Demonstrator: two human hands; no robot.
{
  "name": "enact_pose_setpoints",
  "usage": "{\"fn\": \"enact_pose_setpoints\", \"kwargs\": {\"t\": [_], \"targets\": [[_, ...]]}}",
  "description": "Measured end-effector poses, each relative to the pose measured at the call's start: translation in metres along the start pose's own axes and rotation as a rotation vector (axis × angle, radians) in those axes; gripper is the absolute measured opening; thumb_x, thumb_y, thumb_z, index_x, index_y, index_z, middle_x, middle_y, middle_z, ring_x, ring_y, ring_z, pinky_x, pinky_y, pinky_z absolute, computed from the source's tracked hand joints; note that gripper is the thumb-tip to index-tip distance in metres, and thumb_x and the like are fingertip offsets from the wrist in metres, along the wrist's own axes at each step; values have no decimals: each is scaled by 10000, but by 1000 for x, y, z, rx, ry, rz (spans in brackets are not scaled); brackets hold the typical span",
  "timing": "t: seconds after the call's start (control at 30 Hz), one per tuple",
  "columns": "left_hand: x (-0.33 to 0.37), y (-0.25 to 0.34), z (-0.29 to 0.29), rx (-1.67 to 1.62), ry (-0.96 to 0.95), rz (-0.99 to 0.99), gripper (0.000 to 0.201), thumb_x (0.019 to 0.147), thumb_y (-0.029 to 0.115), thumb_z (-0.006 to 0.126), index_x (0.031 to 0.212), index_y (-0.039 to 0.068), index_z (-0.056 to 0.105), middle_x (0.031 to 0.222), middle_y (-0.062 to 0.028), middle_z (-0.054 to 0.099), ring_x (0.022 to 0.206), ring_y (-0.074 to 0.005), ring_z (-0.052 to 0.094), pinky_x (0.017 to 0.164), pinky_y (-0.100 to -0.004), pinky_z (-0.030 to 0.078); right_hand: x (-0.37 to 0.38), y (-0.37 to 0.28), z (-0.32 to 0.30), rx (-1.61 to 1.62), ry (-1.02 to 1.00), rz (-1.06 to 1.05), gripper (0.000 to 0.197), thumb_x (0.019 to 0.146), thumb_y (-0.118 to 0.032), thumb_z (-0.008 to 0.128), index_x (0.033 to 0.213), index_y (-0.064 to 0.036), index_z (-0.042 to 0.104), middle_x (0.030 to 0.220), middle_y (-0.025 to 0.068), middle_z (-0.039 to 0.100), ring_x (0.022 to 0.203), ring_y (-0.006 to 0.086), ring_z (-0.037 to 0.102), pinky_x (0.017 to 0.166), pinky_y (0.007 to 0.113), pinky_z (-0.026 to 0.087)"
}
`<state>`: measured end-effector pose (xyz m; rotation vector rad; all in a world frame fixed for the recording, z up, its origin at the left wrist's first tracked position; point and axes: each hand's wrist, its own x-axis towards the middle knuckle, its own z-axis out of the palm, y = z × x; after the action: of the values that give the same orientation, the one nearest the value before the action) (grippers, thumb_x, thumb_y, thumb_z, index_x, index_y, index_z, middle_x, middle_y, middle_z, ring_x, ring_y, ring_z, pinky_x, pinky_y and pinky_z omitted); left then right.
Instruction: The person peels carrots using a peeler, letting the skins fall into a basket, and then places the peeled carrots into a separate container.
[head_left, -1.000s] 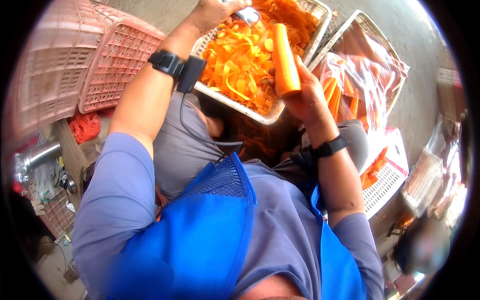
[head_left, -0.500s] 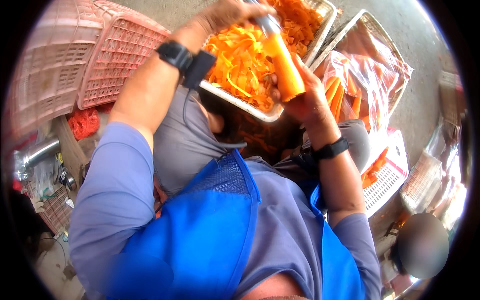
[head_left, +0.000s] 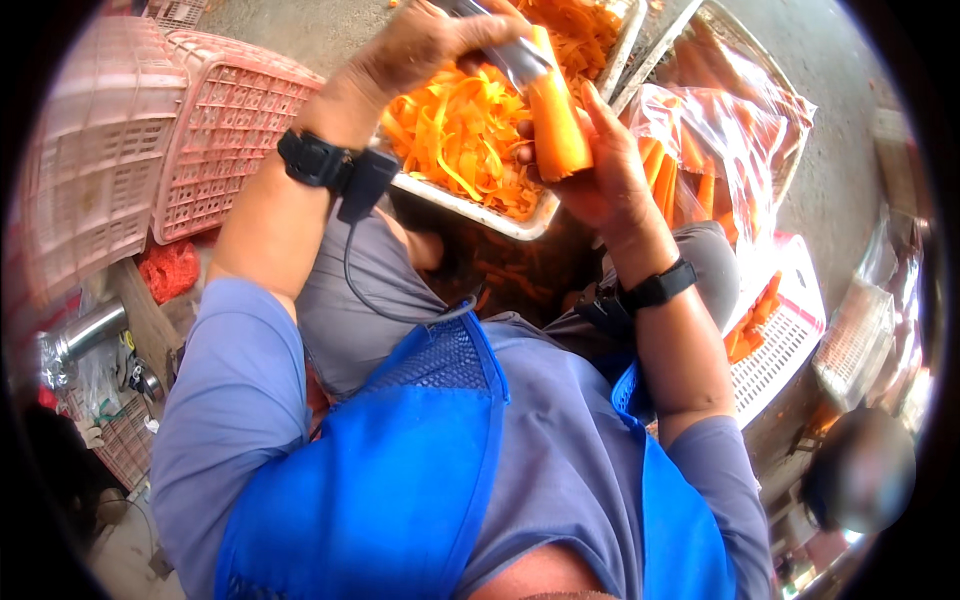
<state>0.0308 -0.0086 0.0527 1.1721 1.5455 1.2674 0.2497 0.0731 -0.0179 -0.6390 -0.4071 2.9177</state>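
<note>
My right hand (head_left: 607,180) is closed around a thick orange carrot (head_left: 560,130), its cut-looking broad end toward me. My left hand (head_left: 425,42) grips a metal peeler (head_left: 518,60), whose bright head lies against the far upper part of the carrot. Both hands are above a white crate (head_left: 487,217) heaped with orange carrot peelings (head_left: 455,130). To the right of my right hand, a clear plastic bag (head_left: 745,135) in another crate has several carrots (head_left: 660,180) in it. The peeler's blade is too small to make out.
Pink plastic crates (head_left: 235,140) are stacked at the left, with red netting (head_left: 168,270) below them. A white slotted basket (head_left: 775,345) holding orange pieces (head_left: 752,320) stands by my right knee. Metal ware (head_left: 92,327) lies farther left. More peelings are scattered on the ground between my legs.
Both hands and the carrot have shifted slightly left in view. My left hand and the peeler have come down, nearer the carrot's broad end.
</note>
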Motion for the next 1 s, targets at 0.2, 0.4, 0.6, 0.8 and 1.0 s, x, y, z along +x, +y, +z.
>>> {"fn": "enact_pose_setpoints", "kwargs": {"t": [0.2, 0.4, 0.6, 0.8, 1.0], "targets": [[-18, 8, 42, 54, -356, 67, 135, 903, 169, 717, 997, 73, 733, 788, -35, 684, 617, -80, 608, 529, -214, 470, 1, 6, 6, -123, -24, -4, 499, 1053, -429, 407, 1320, -22, 516, 1019, 178, 675, 777, 271, 674, 675, 372, 560], [25, -52, -44, 49, 103, -64, 159, 942, 166, 632, 960, 23, 697, 784, -48, 707, 594, -100, 617, 509, -205, 469, -2, 7, 2, -17, -149, 122, 501, 1051, -442, 406, 1275, -10, 524, 910, 190, 652, 732, 288, 658, 642, 372, 553], [24, -56, -64, 0, 297, -18, 150, 932, 117, 602, 864, 10, 682, 733, -64, 692, 556, -96, 596, 487, -206, 450, 1, 7, 9, 11, -3, -10, 497, 1033, -449, 464, 1313, -39, 484, 1084, 143, 639, 790, 294, 659, 662, 390, 561], [20, -32, -45, 28, 197, -16, 162, 933, 145, 623, 863, 18, 696, 722, -46, 683, 561, -83, 577, 498, -212, 440, -3, 4, 1, 13, -75, -6, 510, 1039, -430, 457, 1351, -26, 464, 1110, 154, 641, 825, 310, 664, 701, 402, 568], [10, -17, -32, 0, 195, 2, 197, 934, 206, 665, 955, 15, 707, 773, -47, 702, 603, -99, 605, 534, -210, 456, 0, 5, 9, 22, 4, -27, 524, 1057, -442, 384, 1340, -12, 482, 1019, 196, 661, 845, 314, 669, 721, 399, 572]]}}
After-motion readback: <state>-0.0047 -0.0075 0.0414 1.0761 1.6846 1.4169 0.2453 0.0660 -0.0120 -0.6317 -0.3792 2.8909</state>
